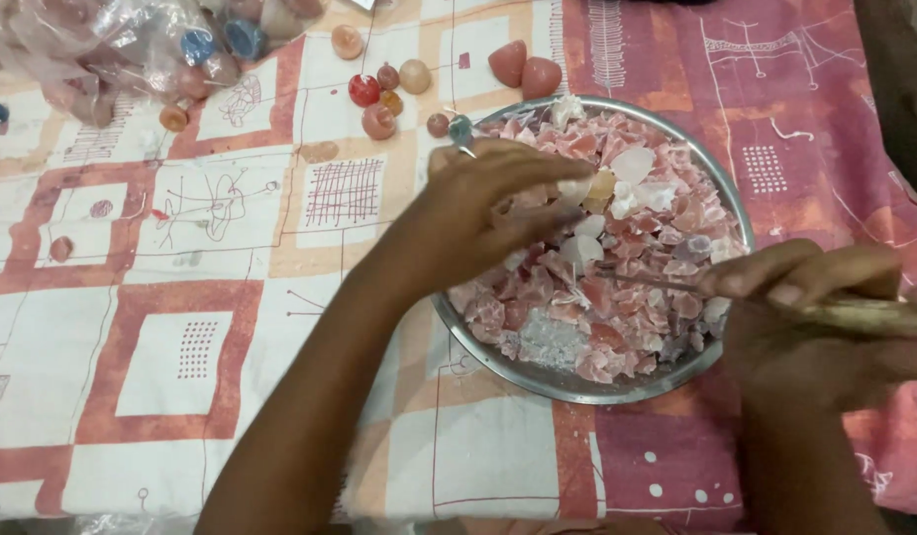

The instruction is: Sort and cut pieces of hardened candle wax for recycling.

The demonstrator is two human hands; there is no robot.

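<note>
Warm dim indoor light, soft focus, slight motion blur.

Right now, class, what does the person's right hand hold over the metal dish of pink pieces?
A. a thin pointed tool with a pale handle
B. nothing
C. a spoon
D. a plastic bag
A: the right hand grips a thin pointed tool whose tip reaches over the metal dish.

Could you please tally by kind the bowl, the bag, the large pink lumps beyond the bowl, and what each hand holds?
Metal bowl: 1
Plastic bag: 1
Large pink lumps: 2
Thin tool, in right hand: 1
Pale piece, in left hand: 1
Total: 6
</note>
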